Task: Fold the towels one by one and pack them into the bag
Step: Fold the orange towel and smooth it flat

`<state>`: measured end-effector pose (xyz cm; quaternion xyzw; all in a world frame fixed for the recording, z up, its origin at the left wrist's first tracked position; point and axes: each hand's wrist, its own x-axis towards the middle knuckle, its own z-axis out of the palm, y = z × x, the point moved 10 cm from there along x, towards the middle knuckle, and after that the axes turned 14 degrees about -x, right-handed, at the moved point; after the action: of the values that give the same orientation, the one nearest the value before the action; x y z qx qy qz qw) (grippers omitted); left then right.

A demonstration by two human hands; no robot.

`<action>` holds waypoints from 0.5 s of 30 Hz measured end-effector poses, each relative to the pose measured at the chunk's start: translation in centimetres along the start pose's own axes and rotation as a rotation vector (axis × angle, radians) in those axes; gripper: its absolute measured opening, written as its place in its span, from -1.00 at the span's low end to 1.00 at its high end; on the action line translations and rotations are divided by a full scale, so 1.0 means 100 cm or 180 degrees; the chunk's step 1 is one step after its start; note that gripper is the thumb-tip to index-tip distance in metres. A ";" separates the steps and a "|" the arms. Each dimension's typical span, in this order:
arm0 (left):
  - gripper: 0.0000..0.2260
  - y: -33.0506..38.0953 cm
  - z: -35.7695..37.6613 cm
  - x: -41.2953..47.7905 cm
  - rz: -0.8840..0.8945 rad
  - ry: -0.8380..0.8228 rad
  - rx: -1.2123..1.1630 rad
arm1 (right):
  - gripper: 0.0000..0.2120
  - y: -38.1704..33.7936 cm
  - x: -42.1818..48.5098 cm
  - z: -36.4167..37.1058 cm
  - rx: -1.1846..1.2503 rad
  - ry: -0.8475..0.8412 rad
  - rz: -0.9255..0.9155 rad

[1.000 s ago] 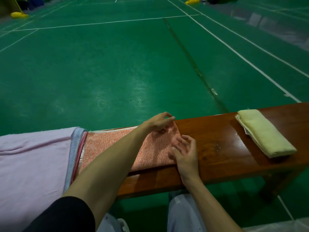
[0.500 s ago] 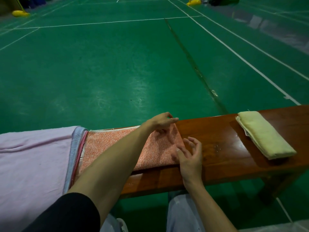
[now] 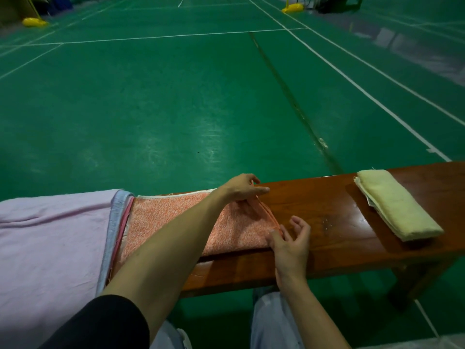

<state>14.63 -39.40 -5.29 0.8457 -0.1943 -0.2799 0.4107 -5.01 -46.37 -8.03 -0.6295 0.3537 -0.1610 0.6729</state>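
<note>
An orange patterned towel (image 3: 176,220) lies flat along the wooden bench (image 3: 327,217). My left hand (image 3: 242,188) pinches the towel's far right corner and lifts its right edge slightly. My right hand (image 3: 289,239) is at the near right corner, thumb and fingers closing on the raised edge there. A folded pale yellow towel (image 3: 395,205) rests further right on the bench. A large pink towel (image 3: 50,248) covers the bench's left end, with blue and pink cloth edges (image 3: 115,227) showing under it. No bag is in view.
The bench stands on a green sports court floor (image 3: 201,96) with white lines. Yellow net-post bases (image 3: 34,22) sit far off at the back. My knees in light trousers (image 3: 274,321) are just below the bench's near edge.
My left hand shifted slightly right and raised the orange towel's right edge. My right hand's fingers moved from lying on the towel to its near right corner.
</note>
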 end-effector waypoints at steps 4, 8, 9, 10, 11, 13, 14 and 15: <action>-0.43 -0.007 -0.005 -0.003 -0.0049 -0.0010 -0.0291 | -0.48 -0.002 -0.002 -0.006 0.0408 0.0084 0.0266; -0.50 -0.014 -0.013 -0.009 0.0000 0.0054 -0.0826 | -0.54 -0.005 -0.005 -0.005 0.0585 0.0044 0.0459; -0.51 -0.015 -0.016 -0.011 0.0019 0.0069 -0.0940 | -0.55 -0.006 -0.006 -0.004 0.0619 0.0045 0.0499; -0.53 -0.015 -0.019 -0.014 0.0033 0.0082 -0.1066 | -0.57 -0.007 -0.008 -0.003 0.0629 0.0047 0.0526; -0.54 -0.015 -0.021 -0.017 0.0034 0.0096 -0.1229 | -0.58 -0.008 -0.009 -0.002 0.0617 0.0040 0.0543; -0.58 -0.015 -0.026 -0.021 0.0012 0.0124 -0.1581 | -0.59 -0.010 -0.013 0.003 0.0585 -0.0020 0.0537; -0.60 -0.015 -0.029 -0.023 0.0008 0.0147 -0.1711 | -0.58 -0.012 -0.015 0.006 0.0591 -0.0065 0.0525; -0.62 -0.015 -0.032 -0.025 0.0006 0.0181 -0.1787 | -0.58 -0.013 -0.017 0.008 0.0612 -0.0102 0.0509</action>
<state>14.86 -35.26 -4.11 0.7063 -0.0983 -0.2985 0.6344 -5.36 -44.82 -6.29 -0.5343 0.3749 -0.1299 0.7464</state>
